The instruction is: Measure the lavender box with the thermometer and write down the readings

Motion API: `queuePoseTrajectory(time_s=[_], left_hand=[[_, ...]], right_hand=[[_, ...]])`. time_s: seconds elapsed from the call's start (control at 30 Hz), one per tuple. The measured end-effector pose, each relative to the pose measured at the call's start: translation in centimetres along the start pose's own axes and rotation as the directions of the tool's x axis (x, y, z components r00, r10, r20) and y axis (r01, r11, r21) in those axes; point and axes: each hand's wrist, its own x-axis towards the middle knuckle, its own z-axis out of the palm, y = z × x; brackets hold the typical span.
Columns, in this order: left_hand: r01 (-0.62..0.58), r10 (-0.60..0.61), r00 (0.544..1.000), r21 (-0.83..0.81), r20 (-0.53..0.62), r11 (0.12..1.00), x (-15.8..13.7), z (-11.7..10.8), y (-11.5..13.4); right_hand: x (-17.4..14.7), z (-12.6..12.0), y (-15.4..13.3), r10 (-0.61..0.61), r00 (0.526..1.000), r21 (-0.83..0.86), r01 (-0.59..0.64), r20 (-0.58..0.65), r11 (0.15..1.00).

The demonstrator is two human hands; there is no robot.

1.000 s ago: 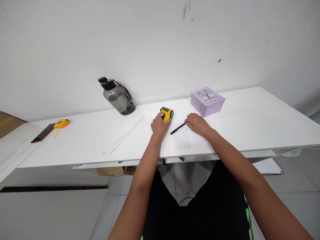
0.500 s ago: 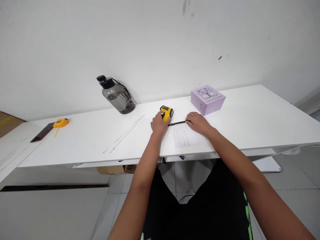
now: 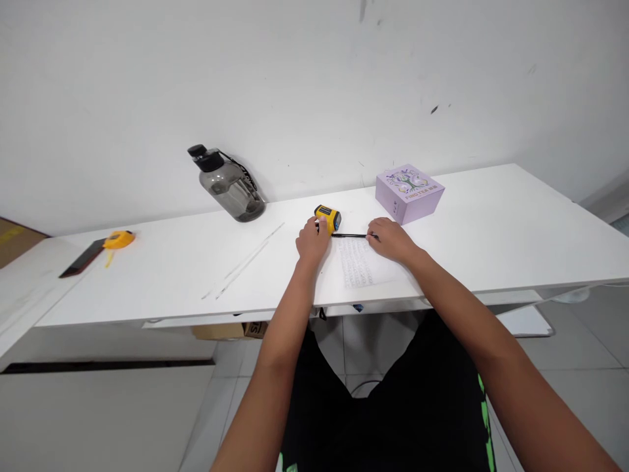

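My left hand (image 3: 313, 240) is closed round the near side of a boxy yellow and black tape measure (image 3: 328, 216) standing on the white table. A thin black pen (image 3: 350, 235) lies level between my hands, its left end close against the tape measure. The fingers of my right hand (image 3: 390, 239) pinch the pen's right end. Below the pen is a sheet of paper (image 3: 358, 265) covered in handwritten lines, partly under my right wrist. My fingers hide parts of the tape measure and the pen's right tip.
A lilac box (image 3: 410, 192) stands at the back right, near the wall. A grey bottle with a black lid (image 3: 230, 187) is at the back left. Farther left, another yellow tape measure (image 3: 119, 240) lies by a dark flat bar (image 3: 83, 258). The table's front edge (image 3: 275, 309) is before my legs.
The pen's left end has swung away from me toward the tape measure, so the pen now lies level instead of slanted. My fingers have shifted slightly; the rest stays put.
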Motion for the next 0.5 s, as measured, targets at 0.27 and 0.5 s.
queuePoseTrajectory(time_s=[0.27,0.5], left_hand=[[-0.007,0.007,1.000,0.015,-0.009,1.000,0.09,0.11,-0.05],[-0.007,0.008,1.000,0.056,-0.009,0.998,0.20,0.22,-0.07]], right_hand=[[0.02,0.08,0.21,0.023,1.000,-0.004,-0.023,-0.001,1.000],[0.25,0.25,-0.16,0.004,0.999,-0.031,-0.003,0.042,1.000]])
